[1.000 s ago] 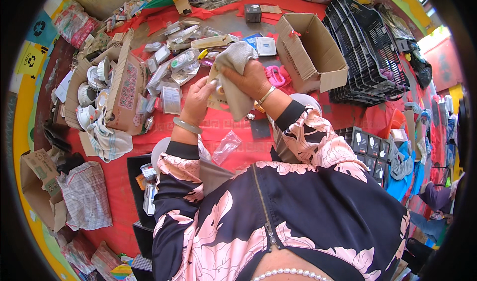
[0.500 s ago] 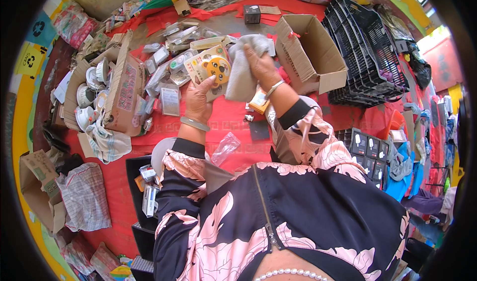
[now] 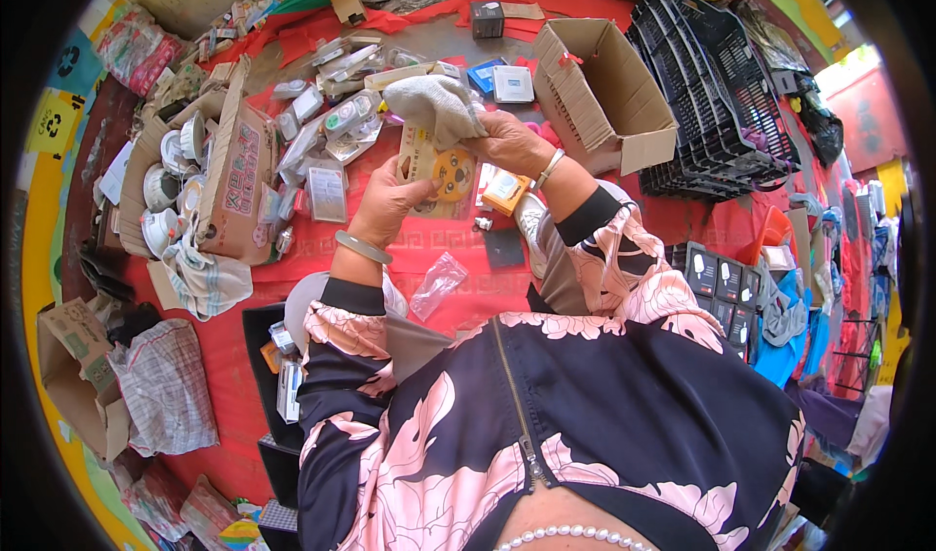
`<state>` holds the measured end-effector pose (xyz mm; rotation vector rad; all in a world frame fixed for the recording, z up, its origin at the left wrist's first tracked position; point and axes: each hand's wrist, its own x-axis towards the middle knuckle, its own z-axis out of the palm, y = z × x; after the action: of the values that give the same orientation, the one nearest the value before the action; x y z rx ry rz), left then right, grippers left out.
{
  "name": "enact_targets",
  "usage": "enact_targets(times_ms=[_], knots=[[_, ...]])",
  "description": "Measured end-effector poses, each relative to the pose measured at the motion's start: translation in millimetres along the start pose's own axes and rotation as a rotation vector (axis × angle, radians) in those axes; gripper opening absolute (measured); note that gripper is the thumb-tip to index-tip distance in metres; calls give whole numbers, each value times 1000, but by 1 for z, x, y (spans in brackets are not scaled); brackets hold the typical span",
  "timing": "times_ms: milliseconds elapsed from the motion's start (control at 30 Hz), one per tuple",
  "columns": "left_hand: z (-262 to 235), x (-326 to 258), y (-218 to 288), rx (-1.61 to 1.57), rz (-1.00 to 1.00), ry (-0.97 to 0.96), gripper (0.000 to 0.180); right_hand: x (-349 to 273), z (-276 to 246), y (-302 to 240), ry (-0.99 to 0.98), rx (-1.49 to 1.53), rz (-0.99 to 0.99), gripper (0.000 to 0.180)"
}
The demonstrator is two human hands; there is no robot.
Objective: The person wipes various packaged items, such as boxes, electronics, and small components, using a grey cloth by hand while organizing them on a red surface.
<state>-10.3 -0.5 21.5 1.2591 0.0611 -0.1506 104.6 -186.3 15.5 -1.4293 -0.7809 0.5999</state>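
The right hand [image 3: 507, 141] has swept its grey cloth [image 3: 434, 102] up off the round-faced packet [image 3: 439, 173], now uncovered in the left hand [image 3: 390, 200], both hands gripping.

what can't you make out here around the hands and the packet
Head view, the only one:
- packet: top hidden by the grey cloth, left edge by the left hand; its print is too small.
- right hand: fingertips buried in the cloth.
- open box: the near wall hides part of its floor.
- crates: far end bent and dark at the rim.
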Motion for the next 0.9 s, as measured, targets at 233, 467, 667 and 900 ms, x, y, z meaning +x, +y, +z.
enact_targets(times_ms=[233, 467, 667, 900], knots=[[-3, 3, -27, 210, 106, -94, 52, 11, 29, -9, -96, -487, -447, 50], [-1, -1, -22, 267, 172, -55, 51, 11, 26, -11, -38, -523, -467, 44], [-22, -4, 1, -18, 43, 25, 42, 10, -22, 8, 213, -626, -263, 32], [-13, -9, 21, -247, 171, 132, 34, 5, -34, -14, 775, -483, -217, 23]])
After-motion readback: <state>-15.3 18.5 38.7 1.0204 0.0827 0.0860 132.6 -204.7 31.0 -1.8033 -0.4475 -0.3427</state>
